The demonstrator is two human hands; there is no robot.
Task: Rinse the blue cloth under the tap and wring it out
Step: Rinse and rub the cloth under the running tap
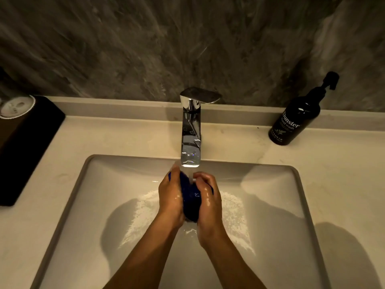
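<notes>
The blue cloth (190, 197) is bunched into a dark wet wad between my two hands, over the middle of the white sink (87, 184). My left hand (171, 197) presses it from the left and my right hand (208, 197) from the right; both hands are wet. A chrome tap (191, 130) stands at the back of the basin, and a stream of water runs from its spout onto the top of the cloth. Water drips from below the cloth and splashes in the basin. Most of the cloth is hidden by my palms.
A black pump bottle of hand wash (295, 119) stands on the counter at the back right. At the left sits a black box (27, 142) with a clear lidded glass (16, 106) on it. A dark marbled wall rises behind the counter.
</notes>
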